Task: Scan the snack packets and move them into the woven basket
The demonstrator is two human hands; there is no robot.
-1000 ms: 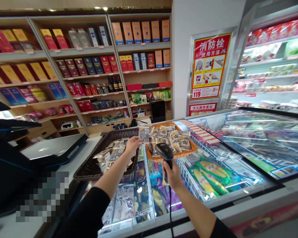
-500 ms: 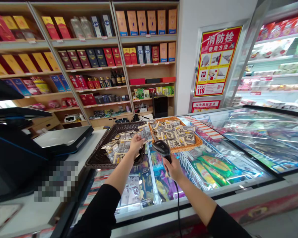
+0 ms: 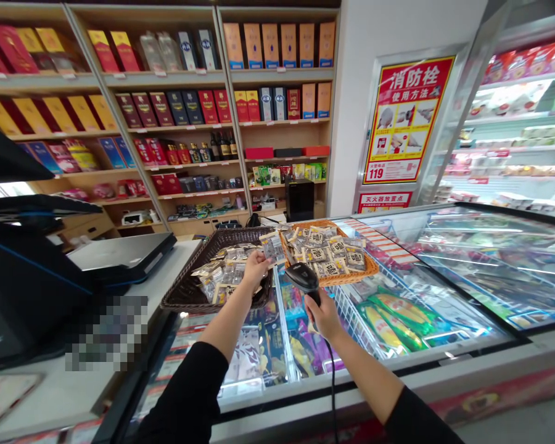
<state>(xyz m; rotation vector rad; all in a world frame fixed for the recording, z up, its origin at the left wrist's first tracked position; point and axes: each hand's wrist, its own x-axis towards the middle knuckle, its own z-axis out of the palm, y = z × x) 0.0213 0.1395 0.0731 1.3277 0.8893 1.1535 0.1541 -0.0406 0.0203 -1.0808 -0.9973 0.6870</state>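
From the right hand [image 3: 324,316], open air lies over the freezer glass [image 3: 457,308] at 3 o'clock; the orange basket [image 3: 371,267] blocks 12, the scanner [image 3: 303,276] 11, and its cord [image 3: 333,385] hangs at 6. From the left hand [image 3: 257,267], the dark basket [image 3: 178,288] bars 9 low down, the scale [image 3: 124,251] beyond; only a narrow gap separates it from the scanner.

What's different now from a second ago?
The packet in the left hand has tilted; the scanner in the right hand has shifted left relative to the orange basket. The view has turned slightly left. Both hands keep their holds.
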